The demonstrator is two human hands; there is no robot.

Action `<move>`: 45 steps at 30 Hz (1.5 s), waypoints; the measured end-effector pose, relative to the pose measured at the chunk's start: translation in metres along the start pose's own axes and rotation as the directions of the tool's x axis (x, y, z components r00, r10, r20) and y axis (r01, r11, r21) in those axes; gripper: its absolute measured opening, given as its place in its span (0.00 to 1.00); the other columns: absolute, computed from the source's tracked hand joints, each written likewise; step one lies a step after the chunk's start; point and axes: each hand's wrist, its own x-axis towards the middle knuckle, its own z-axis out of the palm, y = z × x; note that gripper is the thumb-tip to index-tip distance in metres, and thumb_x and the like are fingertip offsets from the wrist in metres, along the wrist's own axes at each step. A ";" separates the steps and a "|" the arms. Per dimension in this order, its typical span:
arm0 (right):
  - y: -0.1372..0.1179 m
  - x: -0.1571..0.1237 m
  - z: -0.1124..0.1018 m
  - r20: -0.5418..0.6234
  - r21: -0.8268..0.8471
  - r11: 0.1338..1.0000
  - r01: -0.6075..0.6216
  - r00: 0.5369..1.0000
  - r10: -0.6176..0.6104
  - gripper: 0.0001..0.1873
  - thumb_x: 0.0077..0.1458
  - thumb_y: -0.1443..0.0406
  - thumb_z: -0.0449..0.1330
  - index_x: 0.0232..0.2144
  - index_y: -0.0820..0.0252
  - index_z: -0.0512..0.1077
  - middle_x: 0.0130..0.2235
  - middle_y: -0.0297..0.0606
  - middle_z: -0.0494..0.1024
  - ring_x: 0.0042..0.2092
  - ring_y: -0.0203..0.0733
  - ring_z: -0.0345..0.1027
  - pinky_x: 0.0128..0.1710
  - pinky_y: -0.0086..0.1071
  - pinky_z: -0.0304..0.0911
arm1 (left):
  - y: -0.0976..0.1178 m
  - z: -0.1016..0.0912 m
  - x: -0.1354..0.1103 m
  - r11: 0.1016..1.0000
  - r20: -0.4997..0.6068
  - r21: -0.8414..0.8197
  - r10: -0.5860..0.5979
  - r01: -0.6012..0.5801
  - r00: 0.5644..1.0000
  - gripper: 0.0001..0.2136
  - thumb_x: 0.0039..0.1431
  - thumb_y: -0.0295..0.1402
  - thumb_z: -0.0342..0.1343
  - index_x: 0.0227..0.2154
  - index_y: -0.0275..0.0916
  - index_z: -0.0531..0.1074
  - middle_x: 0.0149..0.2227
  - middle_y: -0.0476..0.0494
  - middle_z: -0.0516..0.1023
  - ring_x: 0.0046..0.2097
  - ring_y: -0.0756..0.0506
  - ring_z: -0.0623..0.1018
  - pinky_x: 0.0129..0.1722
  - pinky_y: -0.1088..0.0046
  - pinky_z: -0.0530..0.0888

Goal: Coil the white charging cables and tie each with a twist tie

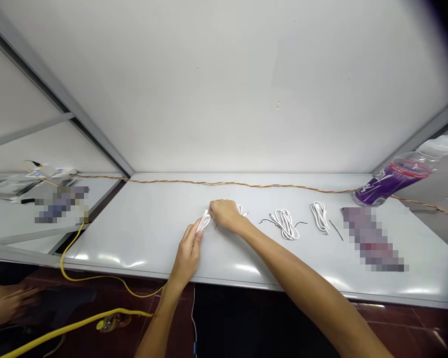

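Observation:
My left hand (188, 248) pinches a folded white cable (203, 221) just above the white table (142, 233). My right hand (224, 215) is closed on the same cable from the right, its fingertips meeting the loop's upper end. A bit of white cable (242, 210) pokes out behind my right hand. A thin dark twist tie lies under the right hand, mostly hidden.
Two coiled white cables (286, 223) (320, 217) lie to the right, each with a dark twist tie (336, 229) beside it. A purple-labelled plastic bottle (392, 180) stands at the far right. A twisted red-yellow wire (246, 185) runs along the back. A yellow cable (70, 248) hangs at the left.

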 end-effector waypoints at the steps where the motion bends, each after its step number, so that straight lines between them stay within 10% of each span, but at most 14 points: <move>1: 0.003 -0.004 -0.002 -0.019 0.011 1.000 -0.002 1.000 0.002 0.06 0.59 0.68 0.56 0.35 0.59 0.73 0.40 0.43 0.80 0.39 0.45 0.73 0.34 0.32 0.57 | -0.001 0.001 0.002 1.000 -0.005 -0.016 -0.015 0.015 1.000 0.21 0.69 0.41 0.42 0.60 0.41 0.63 0.53 0.39 0.71 0.53 0.43 0.72 0.52 0.65 0.70; 9: 0.044 -0.084 -0.026 -0.343 0.256 0.961 0.105 0.939 -0.012 0.08 0.67 0.61 0.50 0.40 0.55 0.68 0.38 0.32 0.78 0.31 0.35 0.68 0.31 0.29 0.56 | 0.025 0.024 0.021 0.998 0.135 0.041 0.037 -0.043 0.990 0.20 0.70 0.40 0.38 0.61 0.44 0.61 0.47 0.41 0.71 0.49 0.43 0.72 0.52 0.63 0.69; 17: 0.050 -0.117 -0.035 -0.482 -0.223 0.956 0.188 0.832 -0.276 0.06 0.61 0.65 0.56 0.34 0.59 0.73 0.42 0.41 0.73 0.42 0.44 0.63 0.33 0.34 0.54 | 0.068 0.038 0.018 0.982 0.431 0.121 0.080 -0.145 0.899 0.20 0.71 0.35 0.35 0.61 0.45 0.58 0.39 0.44 0.65 0.37 0.46 0.71 0.43 0.65 0.71; 24: 0.040 -0.119 -0.042 -0.410 -0.227 0.960 0.162 0.879 -0.245 0.05 0.58 0.66 0.58 0.31 0.60 0.73 0.38 0.40 0.75 0.40 0.43 0.64 0.37 0.36 0.53 | 0.086 0.036 0.011 0.987 0.493 0.131 0.012 -0.088 0.870 0.12 0.69 0.35 0.37 0.41 0.41 0.66 0.40 0.44 0.67 0.39 0.44 0.71 0.43 0.64 0.70; 38: 0.044 -0.129 -0.054 -0.342 0.165 0.974 0.158 0.935 -0.094 0.04 0.54 0.69 0.60 0.29 0.57 0.73 0.33 0.32 0.74 0.35 0.36 0.64 0.35 0.32 0.54 | 0.090 0.035 0.009 0.989 0.488 0.065 0.085 -0.134 0.868 0.12 0.70 0.37 0.39 0.42 0.43 0.67 0.41 0.45 0.70 0.40 0.45 0.72 0.42 0.67 0.69; 45: 0.062 -0.132 -0.060 -0.014 0.648 0.760 0.041 0.999 -0.042 0.06 0.55 0.64 0.58 0.29 0.59 0.74 0.32 0.34 0.76 0.30 0.35 0.64 0.31 0.31 0.60 | 0.094 0.029 0.008 0.977 0.564 0.044 0.148 -0.208 0.813 0.12 0.70 0.38 0.41 0.41 0.42 0.69 0.39 0.45 0.71 0.38 0.45 0.71 0.41 0.69 0.68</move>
